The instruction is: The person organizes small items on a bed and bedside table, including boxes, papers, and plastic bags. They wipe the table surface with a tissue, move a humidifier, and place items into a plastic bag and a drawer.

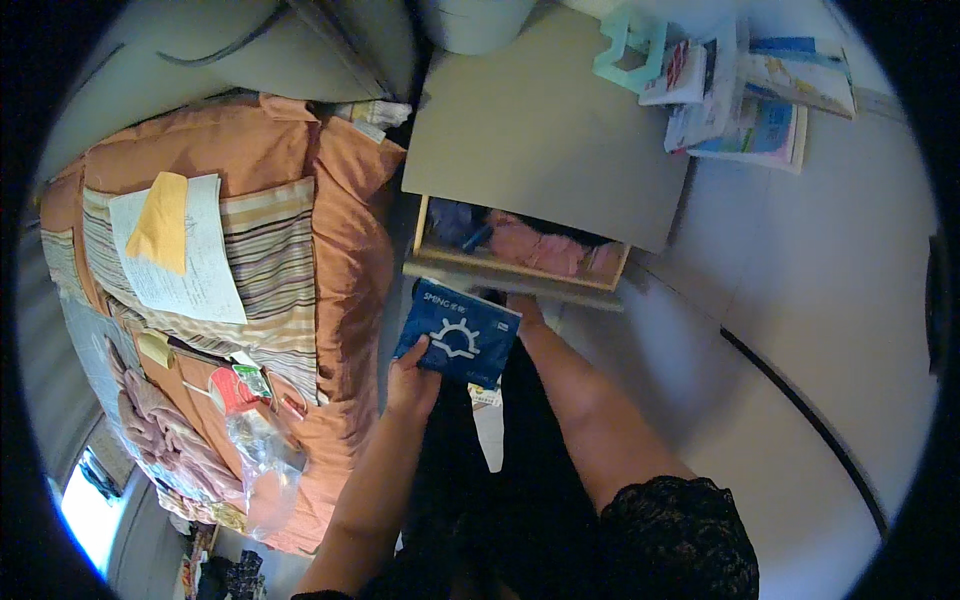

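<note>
My left hand (412, 378) grips the lower left corner of a flat square blue package (460, 340) with a white half-sun drawing on it. Its thumb lies on the front, while the fingers are out of sight behind. Past the package's upper right corner is my right hand (526, 310), close to the front of the drawer; its fingers are hidden, so I cannot tell how they are placed. The drawer (520, 268) is pulled out below the grey cabinet top (540, 120). Inside it lie pink cloth (535, 245) and dark blue cloth (455, 225).
To the left is a bed with an orange sheet (350, 240), bearing a striped cloth, papers (205, 290), a yellow cloth and a clear plastic bag (270, 480). A mint-green holder (630, 50) and several books stand at the cabinet's far right. A black cable (800, 420) crosses the floor.
</note>
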The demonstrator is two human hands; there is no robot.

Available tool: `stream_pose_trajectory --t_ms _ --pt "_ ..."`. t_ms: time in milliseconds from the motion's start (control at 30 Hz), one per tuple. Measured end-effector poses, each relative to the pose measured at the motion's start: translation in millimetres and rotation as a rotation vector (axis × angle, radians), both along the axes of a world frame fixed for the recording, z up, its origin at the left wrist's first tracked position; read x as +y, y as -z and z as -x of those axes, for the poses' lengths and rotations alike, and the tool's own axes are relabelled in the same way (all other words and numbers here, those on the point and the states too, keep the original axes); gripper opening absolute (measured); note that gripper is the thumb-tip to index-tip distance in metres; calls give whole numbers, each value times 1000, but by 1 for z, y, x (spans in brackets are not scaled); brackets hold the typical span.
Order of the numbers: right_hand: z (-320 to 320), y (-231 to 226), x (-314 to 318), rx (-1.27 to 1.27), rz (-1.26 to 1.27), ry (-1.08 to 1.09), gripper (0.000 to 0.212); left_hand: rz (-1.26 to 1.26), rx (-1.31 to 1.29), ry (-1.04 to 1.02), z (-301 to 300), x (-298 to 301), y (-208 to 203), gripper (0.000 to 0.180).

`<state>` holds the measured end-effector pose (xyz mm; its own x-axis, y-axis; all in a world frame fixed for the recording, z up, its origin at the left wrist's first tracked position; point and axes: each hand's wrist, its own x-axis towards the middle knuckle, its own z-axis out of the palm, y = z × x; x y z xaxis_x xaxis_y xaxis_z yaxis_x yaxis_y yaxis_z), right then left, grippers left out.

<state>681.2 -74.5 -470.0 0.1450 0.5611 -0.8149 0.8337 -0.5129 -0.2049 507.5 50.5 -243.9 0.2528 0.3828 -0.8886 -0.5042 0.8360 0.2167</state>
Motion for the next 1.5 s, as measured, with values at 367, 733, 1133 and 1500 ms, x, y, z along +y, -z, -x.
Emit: stream_pose_trajectory --t_ms 367,733,1133,1500 --pt "37 -21 -58 273 -393 224 56 197 10 97 -59 -17 73 31" --pt "21 -43 -48 368 61 261 63 109 34 15 -71 9 115 38" --pt "19 -42 -42 367 116 228 64 101 364 -14 -108 67 147 10" --pt "-15 -49 3 303 -112 410 62 -14 201 55 -64 14 77 12"
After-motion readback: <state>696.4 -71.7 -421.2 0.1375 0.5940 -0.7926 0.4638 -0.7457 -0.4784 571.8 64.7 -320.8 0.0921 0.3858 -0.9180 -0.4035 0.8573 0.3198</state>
